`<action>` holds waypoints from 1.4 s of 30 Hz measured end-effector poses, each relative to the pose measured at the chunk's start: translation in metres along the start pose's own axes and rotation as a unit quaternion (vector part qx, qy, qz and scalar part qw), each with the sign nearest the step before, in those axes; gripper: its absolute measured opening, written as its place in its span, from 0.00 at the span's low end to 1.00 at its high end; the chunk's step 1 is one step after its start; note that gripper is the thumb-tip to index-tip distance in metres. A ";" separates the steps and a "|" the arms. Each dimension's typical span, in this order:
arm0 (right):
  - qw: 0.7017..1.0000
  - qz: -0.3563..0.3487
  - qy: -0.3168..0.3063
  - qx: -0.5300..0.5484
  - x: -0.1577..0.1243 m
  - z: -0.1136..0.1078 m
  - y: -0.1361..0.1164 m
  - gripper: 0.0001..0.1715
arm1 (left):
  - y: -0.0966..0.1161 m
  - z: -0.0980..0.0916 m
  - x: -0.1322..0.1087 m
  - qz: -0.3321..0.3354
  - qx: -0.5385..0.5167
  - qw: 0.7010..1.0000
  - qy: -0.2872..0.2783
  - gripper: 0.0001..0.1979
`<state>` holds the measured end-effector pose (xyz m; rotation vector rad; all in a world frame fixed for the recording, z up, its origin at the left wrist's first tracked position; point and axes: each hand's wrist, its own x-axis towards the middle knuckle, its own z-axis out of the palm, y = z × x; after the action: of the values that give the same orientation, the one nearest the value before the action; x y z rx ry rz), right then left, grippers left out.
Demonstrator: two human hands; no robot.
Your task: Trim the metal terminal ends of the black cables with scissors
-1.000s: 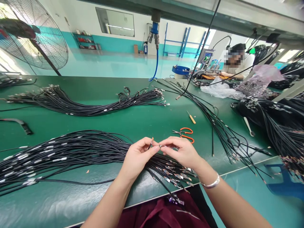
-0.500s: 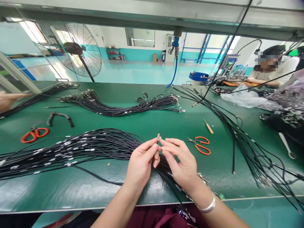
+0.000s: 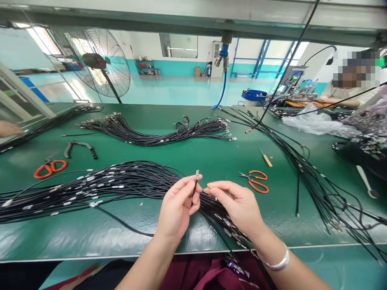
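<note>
My left hand (image 3: 175,209) pinches a black cable (image 3: 195,188) between thumb and fingers. The cable's metal connector (image 3: 197,175) points upward above the fingertips. Just to the right, my right hand (image 3: 243,205) has its thumb and index finger pressed together; whatever they hold is too small to make out. Both hands are above a thick bundle of black cables (image 3: 130,183) with white labels, whose metal ends (image 3: 232,231) lie below my right hand. A silver bracelet (image 3: 279,259) circles my right wrist.
Orange-handled scissors (image 3: 256,181) and a wooden-handled pick (image 3: 266,159) lie at right. More orange-handled cutters (image 3: 50,167) and grey pliers (image 3: 80,148) are at left. Further cable bundles (image 3: 151,137) lie behind and at right (image 3: 290,155). One person's hand (image 3: 10,129) shows at far left; another person sits far right.
My right hand has drawn slightly right, away from the connector, and its fingers have closed into a pinch. The connector now shows more fully. The hand at far left has moved left.
</note>
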<state>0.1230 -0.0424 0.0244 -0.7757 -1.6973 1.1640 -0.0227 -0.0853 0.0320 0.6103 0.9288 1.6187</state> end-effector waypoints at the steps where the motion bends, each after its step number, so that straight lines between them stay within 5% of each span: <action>1: 0.999 0.043 -0.001 0.025 -0.001 -0.001 -0.002 0.08 | 0.001 0.001 -0.001 -0.001 0.001 1.000 0.005 0.10; 9: 0.996 0.084 -0.005 -0.009 -0.005 -0.011 -0.010 0.05 | 0.002 0.005 -0.007 -0.002 0.027 0.999 0.023 0.06; 18: 0.974 0.115 -0.044 0.192 -0.001 -0.010 -0.022 0.05 | 0.002 0.005 -0.014 0.064 0.101 0.993 -0.023 0.07; 26: 0.976 0.109 -0.027 0.189 -0.001 -0.004 -0.033 0.06 | 0.000 0.020 -0.026 0.216 0.245 0.943 0.066 0.05; 34: 0.973 0.116 -0.033 0.196 -0.007 -0.003 -0.036 0.06 | -0.008 0.012 -0.030 0.330 0.361 0.871 0.038 0.07; 42: 0.976 0.097 0.031 0.192 -0.016 0.005 -0.033 0.06 | -0.021 0.012 -0.030 0.415 0.371 0.830 0.025 0.15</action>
<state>0.1246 -0.0700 0.0489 -0.7345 -1.3090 1.5288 0.0063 -0.1094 0.0238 1.7045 1.4658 1.9856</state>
